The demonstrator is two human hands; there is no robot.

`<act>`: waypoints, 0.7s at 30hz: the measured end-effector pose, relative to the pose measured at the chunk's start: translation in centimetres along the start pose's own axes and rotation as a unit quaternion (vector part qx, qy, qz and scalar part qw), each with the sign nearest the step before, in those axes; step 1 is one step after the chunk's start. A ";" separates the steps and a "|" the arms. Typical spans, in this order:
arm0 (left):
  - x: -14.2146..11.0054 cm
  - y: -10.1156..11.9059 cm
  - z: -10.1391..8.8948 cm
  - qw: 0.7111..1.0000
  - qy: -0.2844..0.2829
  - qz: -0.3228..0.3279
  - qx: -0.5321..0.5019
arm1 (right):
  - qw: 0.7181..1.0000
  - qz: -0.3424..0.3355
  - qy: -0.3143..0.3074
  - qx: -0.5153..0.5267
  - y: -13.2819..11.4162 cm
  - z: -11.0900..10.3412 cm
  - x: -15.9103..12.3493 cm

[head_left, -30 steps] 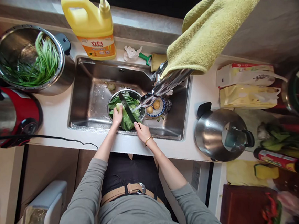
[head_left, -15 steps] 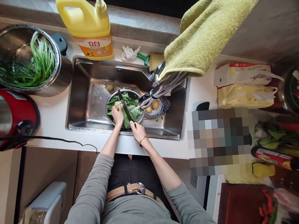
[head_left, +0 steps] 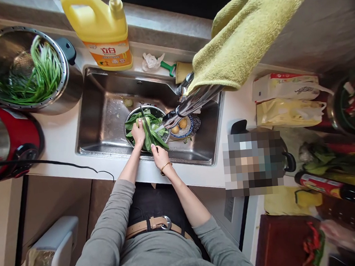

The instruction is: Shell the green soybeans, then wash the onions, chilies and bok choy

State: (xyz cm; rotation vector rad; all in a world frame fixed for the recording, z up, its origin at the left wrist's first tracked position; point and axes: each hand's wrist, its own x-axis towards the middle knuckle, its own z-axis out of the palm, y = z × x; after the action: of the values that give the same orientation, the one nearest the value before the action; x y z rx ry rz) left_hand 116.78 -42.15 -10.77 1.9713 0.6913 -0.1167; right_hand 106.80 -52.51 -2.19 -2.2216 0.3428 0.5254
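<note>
My left hand (head_left: 137,133) is closed around a leafy green vegetable (head_left: 148,142) over a metal bowl (head_left: 126,138) in the sink. My right hand (head_left: 161,157) grips the handle of a dark-bladed knife (head_left: 147,128). The blade points away from me and lies against the vegetable, just right of my left fingers. More green leaves fill the bowl, and water runs into it from the faucet (head_left: 172,119). Whether the blade has cut into the stem cannot be made out.
A blue-rimmed bowl (head_left: 192,127) with round tan items stands right of the metal bowl in the sink (head_left: 98,114). A yellow detergent jug (head_left: 108,52) and a pot (head_left: 75,85) of greens stand behind and left. A yellow towel (head_left: 234,42) hangs over the faucet.
The knife blade has turned to show a narrower side, and my right hand has shifted slightly left. My left hand keeps its hold. The whole view has shifted a little.
</note>
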 end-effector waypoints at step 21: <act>0.6 0.8 0.4 0.999 0.036 -0.031 -0.004 | 1.000 0.018 -0.013 0.020 -0.2 0.6 -1.2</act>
State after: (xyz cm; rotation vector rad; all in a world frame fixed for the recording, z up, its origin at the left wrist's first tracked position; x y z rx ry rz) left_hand 117.79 -42.52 -10.53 1.9547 0.7994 -0.0822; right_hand 105.63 -51.80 -1.85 -2.1712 0.3778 0.5603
